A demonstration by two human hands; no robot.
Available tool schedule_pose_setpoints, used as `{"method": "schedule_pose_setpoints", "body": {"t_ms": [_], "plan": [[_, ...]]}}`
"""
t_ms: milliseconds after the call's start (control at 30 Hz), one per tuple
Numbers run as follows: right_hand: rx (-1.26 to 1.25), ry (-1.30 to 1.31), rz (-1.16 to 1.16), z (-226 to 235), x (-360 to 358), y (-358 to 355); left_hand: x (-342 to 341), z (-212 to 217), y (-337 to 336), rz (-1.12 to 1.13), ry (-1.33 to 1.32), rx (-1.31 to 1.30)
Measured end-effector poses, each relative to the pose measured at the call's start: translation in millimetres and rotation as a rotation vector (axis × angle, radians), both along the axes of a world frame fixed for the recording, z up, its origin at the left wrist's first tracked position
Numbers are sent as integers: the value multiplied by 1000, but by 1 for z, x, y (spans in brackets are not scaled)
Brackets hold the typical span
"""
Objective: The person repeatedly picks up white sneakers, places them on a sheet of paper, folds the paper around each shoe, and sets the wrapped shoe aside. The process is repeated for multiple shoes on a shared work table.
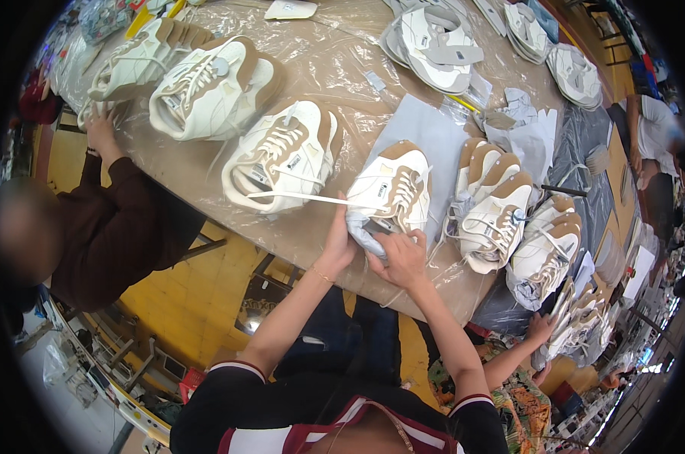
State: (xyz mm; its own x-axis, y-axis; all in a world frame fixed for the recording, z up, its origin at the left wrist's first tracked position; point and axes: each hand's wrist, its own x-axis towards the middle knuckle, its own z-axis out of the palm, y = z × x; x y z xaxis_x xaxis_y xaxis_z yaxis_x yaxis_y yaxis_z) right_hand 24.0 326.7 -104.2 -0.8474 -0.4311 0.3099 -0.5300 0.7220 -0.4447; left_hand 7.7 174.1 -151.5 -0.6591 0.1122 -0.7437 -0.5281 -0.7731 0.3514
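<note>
A white and brown sneaker (394, 185) lies in front of me, toe pointing away, its heel end toward my body. My left hand (341, 240) is closed around the left side of its heel. Crumpled grey-blue paper (366, 236) shows at the heel and opening. My right hand (403, 257) pinches at that paper by the shoe's collar, its fingers bent over the edge. A white lace (301, 197) stretches from the neighbouring sneaker (285, 155) on the left to my left fingertips. Beneath the toe lies a flat grey-blue sheet (425, 125).
More sneakers (206, 91) stand left along the plastic-covered table (342, 68); others (497, 219) cluster right. Crumpled paper (522, 117) and stacked shoe parts (433, 53) lie farther back. A co-worker's hand (100, 129) touches a shoe at left; another's hand (540, 327) works at right.
</note>
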Motion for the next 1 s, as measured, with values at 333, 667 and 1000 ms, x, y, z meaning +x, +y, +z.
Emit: {"method": "schedule_pose_setpoints", "body": {"t_ms": [333, 667, 1000], "plan": [[-37, -30, -288, 39, -30, -10, -38, 32, 51, 119, -52, -43], [-703, -324, -790, 65, -92, 65, -57, 59, 59, -480, 451, -276], [-1183, -415, -907, 64, -98, 84, -21, 48, 111, -342, 608, -375]]}}
